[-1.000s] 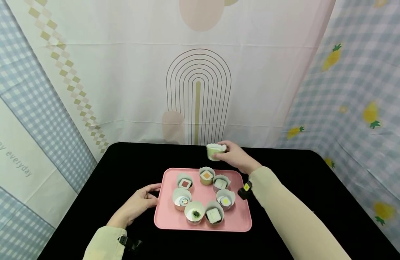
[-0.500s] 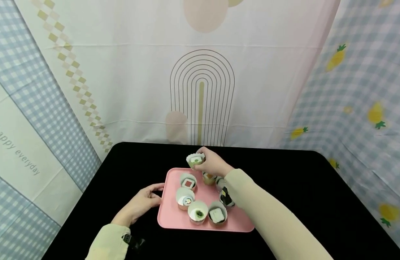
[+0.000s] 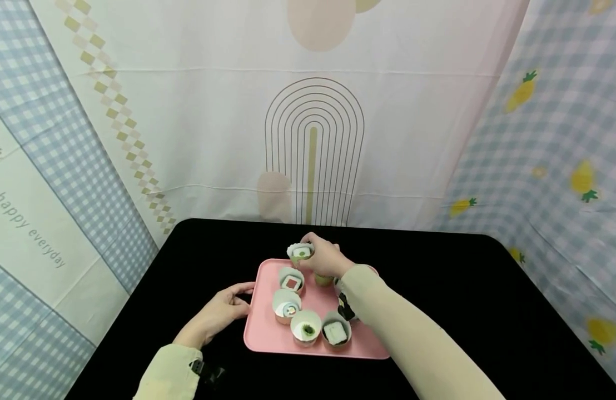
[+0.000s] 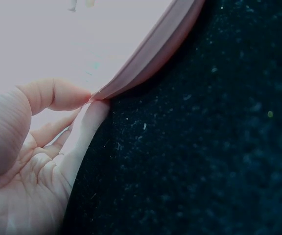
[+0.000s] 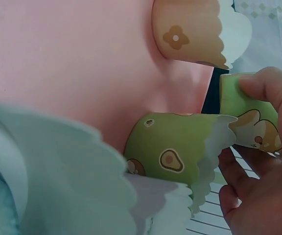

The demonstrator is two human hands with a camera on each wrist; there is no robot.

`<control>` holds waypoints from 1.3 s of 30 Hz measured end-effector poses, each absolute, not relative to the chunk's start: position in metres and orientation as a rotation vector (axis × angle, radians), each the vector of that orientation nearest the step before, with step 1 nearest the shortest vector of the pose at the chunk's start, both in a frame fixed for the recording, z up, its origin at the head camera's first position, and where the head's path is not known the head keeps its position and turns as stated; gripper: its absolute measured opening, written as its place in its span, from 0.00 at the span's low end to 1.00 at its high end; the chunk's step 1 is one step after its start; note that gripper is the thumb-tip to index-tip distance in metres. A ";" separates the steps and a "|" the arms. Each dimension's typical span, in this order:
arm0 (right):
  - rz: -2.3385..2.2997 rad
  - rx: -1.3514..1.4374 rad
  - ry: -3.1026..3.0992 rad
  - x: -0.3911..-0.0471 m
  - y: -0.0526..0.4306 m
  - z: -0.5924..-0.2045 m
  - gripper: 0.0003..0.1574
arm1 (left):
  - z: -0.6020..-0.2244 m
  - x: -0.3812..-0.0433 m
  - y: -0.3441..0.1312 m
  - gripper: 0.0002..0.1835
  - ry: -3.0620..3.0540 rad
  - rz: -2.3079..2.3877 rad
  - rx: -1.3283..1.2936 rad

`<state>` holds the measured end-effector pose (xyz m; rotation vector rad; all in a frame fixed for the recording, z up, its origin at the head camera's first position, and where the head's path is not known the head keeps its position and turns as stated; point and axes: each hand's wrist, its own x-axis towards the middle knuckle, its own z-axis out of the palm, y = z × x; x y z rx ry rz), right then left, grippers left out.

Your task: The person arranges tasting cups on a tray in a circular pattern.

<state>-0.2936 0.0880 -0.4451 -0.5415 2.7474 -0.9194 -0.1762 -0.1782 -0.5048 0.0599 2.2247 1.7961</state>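
My right hand (image 3: 325, 259) holds a green paper baking cup (image 3: 299, 258) by its side, with a white square piece with a green mark inside. It is over the tray's back edge, and the right wrist view shows the thumb on the cup (image 5: 246, 100). My left hand (image 3: 215, 316) pinches the left rim of the pink tray (image 3: 268, 340), as the left wrist view shows at the tray rim (image 4: 131, 73). On the tray stand several more cups, among them a red-marked one (image 3: 291, 282) and a green avocado-print cup (image 5: 168, 142). My right forearm partly hides the right-hand cups.
More filled cups line the tray's left and front: a blue-topped one (image 3: 287, 308), a green-topped one (image 3: 306, 329) and a white-topped one (image 3: 335, 333). The black table (image 3: 438, 289) surrounds the tray, with a patterned curtain (image 3: 218, 139) behind.
My right hand has carried the green cup leftward and down, from behind the tray's right half to its back left part. The left hand keeps its hold on the rim.
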 end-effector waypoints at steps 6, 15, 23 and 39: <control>-0.862 -0.538 2.736 -0.292 0.090 -0.444 0.26 | -0.506 -0.177 -0.177 0.35 2.220 1.796 0.085; -0.725 -0.496 2.659 -0.285 0.091 -0.438 0.30 | -0.504 -0.176 -0.177 0.35 2.244 1.778 0.079; -0.592 -0.559 2.639 -0.279 0.092 -0.432 0.33 | -0.503 -0.176 -0.177 0.34 2.249 1.783 0.059; -0.456 -0.634 2.797 -0.268 0.089 -0.434 0.29 | -0.511 -0.177 -0.176 0.35 2.267 1.790 0.040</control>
